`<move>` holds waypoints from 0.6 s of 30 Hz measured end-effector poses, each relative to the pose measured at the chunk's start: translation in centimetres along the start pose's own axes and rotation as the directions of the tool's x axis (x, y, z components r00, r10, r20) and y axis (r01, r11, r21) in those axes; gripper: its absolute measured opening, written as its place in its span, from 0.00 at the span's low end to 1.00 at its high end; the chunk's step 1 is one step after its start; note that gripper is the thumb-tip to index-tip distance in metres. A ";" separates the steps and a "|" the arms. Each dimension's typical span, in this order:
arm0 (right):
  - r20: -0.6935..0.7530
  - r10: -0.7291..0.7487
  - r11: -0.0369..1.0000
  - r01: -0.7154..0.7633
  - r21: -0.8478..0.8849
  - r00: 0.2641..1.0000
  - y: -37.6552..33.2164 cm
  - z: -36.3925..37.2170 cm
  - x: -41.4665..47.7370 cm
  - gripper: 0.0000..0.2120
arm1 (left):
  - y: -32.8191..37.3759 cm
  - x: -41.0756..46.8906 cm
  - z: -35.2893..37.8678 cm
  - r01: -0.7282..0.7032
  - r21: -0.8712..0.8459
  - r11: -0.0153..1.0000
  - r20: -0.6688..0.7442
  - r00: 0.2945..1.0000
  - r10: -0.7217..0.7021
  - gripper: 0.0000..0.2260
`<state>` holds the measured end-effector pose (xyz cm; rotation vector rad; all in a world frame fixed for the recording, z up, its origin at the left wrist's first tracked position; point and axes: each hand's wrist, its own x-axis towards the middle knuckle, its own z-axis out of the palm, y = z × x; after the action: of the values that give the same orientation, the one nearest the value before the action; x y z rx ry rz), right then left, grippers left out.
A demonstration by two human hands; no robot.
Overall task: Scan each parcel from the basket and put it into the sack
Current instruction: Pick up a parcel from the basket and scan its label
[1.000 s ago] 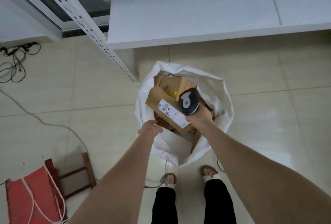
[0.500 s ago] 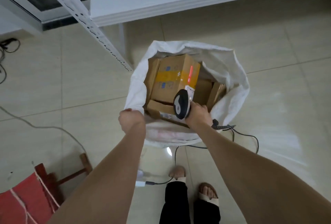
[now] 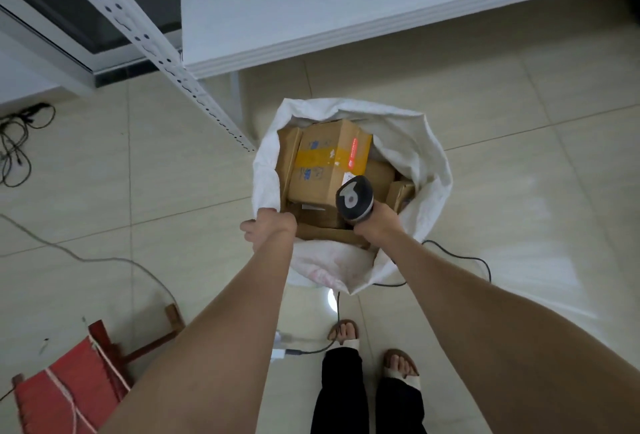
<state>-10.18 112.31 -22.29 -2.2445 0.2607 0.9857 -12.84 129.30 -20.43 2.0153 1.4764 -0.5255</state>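
Observation:
A white sack (image 3: 415, 142) stands open on the tiled floor, filled with several cardboard parcels. The largest parcel (image 3: 322, 163) lies on top, with yellow tape and a red scan line on its right face. My left hand (image 3: 268, 227) grips the sack's near-left rim. My right hand (image 3: 375, 222) holds a dark handheld scanner (image 3: 355, 201) over the sack, aimed at the top parcel. The scanner's cable (image 3: 460, 257) trails over the floor to the right. The basket is not in view.
A white table (image 3: 346, 0) and a perforated shelf post (image 3: 166, 62) stand behind the sack. A red stool (image 3: 62, 395) with white cord sits at the lower left. Cables (image 3: 17, 149) lie at the far left. My sandalled feet (image 3: 374, 350) stand just before the sack.
The parcel my left hand held a second ago now lies in the sack. My left hand moved to the sack's rim and grips it. The scanner stays over the parcels.

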 end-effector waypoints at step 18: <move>-0.264 0.234 0.784 -0.021 0.620 0.936 -0.6 -24.7 -21.0 0.11 | 18.5 -25.8 -6.3 -0.596 0.120 0.794 0.263 0.790 0.553 0.17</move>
<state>-10.16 95.13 5.23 -1.7760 0.7780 0.4734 -3.36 110.74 4.36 2.3338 0.6298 -0.6123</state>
